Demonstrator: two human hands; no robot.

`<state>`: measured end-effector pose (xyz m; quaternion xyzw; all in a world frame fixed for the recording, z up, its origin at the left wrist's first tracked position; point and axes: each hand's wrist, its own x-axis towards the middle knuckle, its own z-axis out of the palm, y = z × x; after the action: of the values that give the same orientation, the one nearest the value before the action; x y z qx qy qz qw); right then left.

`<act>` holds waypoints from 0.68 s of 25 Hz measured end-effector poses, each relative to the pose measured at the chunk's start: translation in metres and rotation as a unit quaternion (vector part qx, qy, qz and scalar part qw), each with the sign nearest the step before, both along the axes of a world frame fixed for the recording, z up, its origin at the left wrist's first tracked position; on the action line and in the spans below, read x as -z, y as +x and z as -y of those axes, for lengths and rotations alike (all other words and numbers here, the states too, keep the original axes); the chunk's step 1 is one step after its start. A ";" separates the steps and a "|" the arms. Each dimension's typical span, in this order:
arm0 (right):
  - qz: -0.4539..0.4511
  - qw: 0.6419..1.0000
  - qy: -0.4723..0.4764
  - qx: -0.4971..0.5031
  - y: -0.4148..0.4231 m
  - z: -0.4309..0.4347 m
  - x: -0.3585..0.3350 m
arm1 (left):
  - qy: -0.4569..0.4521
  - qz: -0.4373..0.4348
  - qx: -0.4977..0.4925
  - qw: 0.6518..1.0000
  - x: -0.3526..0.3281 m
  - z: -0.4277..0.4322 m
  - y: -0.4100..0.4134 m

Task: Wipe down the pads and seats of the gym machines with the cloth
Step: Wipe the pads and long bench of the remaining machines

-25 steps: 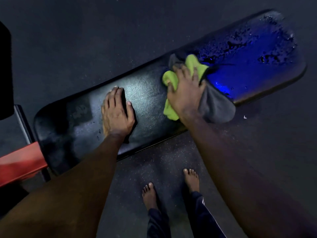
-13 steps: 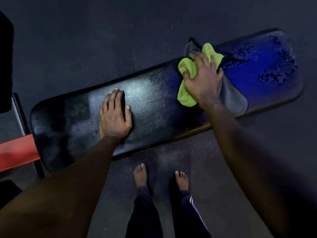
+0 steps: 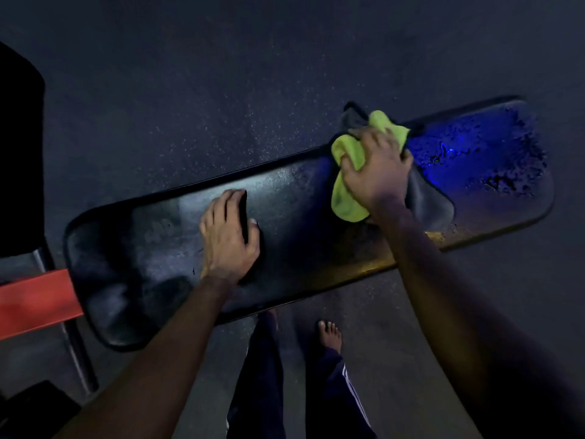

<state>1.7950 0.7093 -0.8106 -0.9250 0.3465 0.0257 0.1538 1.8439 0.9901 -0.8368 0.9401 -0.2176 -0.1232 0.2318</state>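
A long black bench pad (image 3: 294, 204) runs from lower left to upper right. Its far right end shines blue and carries water drops. A yellow-green and grey cloth (image 3: 346, 198) lies bunched on the pad right of its middle. My right hand (image 3: 378, 167) presses down on the cloth, with the fingers curled into its folds. My left hand (image 3: 229, 234) rests flat on the pad left of the middle, fingers together and thumb out.
A red frame bar (image 3: 34, 301) and a metal strut (image 3: 76, 346) stand at the pad's left end. A dark upright pad (image 3: 19, 160) fills the left edge. My legs and a bare foot (image 3: 330, 335) stand on the dark speckled floor (image 3: 221, 90) below the pad.
My right hand has slid the cloth along the pad toward the wet blue end. My left hand has stayed on the same spot of the pad. The view has shifted a little.
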 end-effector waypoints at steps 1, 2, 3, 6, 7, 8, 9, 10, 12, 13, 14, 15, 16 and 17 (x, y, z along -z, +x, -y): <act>-0.006 0.999 -0.002 0.044 0.005 0.001 0.001 | -0.014 -0.001 0.000 1.000 0.000 0.002 0.010; -0.019 0.997 -0.007 0.071 0.011 -0.004 0.002 | -0.023 0.006 0.005 1.000 0.001 0.004 0.022; -0.029 0.997 -0.011 0.074 0.017 -0.011 0.003 | -0.027 0.014 0.011 0.999 0.003 0.008 0.034; -0.045 0.998 -0.011 -0.051 0.035 -0.043 0.004 | 0.018 0.023 0.032 0.999 0.009 0.019 0.050; -0.050 0.993 -0.006 -0.103 0.041 -0.052 0.004 | 0.042 0.029 0.036 0.998 0.011 0.020 0.048; -0.058 0.988 -0.001 -0.141 0.048 -0.058 0.004 | 0.056 0.033 0.039 0.997 0.011 0.020 0.045; -0.066 0.984 0.003 -0.167 0.053 -0.057 0.003 | 0.060 0.034 0.040 0.997 0.011 0.021 0.044; -0.074 0.980 0.005 -0.183 0.057 -0.053 0.001 | 0.060 0.030 0.040 0.997 0.011 0.020 0.044; -0.073 0.980 0.000 -0.183 0.052 -0.036 -0.001 | 0.064 0.019 0.040 0.997 0.010 0.020 0.047; -0.065 0.985 -0.010 -0.159 0.046 -0.024 -0.002 | 0.069 0.014 0.041 0.997 0.009 0.020 0.047; -0.055 0.991 -0.022 -0.120 0.040 -0.009 -0.003 | 0.072 0.009 0.042 0.996 0.009 0.021 0.046; -0.052 0.995 -0.034 -0.075 0.035 0.007 -0.005 | 0.072 0.005 0.041 0.997 0.008 0.022 0.047; -0.055 0.997 -0.042 -0.032 0.031 0.019 -0.007 | 0.070 0.003 0.039 0.997 0.008 0.022 0.046; -0.064 0.997 -0.051 0.002 0.028 0.028 -0.009 | 0.067 0.005 0.038 0.997 0.007 0.021 0.045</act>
<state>1.8229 0.6811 -0.8016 -0.9273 0.3586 0.0669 0.0835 1.8888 0.9687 -0.8440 0.9451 -0.2458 -0.1419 0.1620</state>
